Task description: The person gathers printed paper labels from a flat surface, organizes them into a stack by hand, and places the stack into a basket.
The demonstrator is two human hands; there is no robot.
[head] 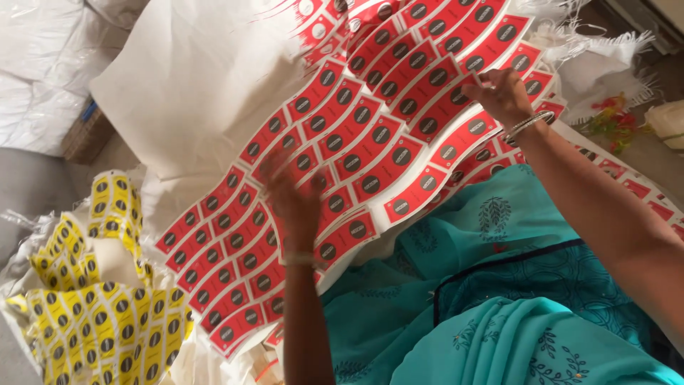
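red label sheet [356, 142] — long axis lower-left to upper-right | left hand [292, 196] blurred, grip unclear | right hand [502, 96] pinching it

We see no counter here; the carriers are the grey floor [32, 192] and a lap draped in teal patterned fabric [499, 299]. A sheet of red labels [370, 135] with dark round marks lies across the lap, tilted up toward the top right. On the floor at left: white sacks [43, 64], a brown woven piece [85, 132] just beside them, and a crumpled yellow label sheet [100, 314] on white cloth. At right, frayed white cloth [605, 64] and a small red-green scrap [613, 121] lie on the floor.
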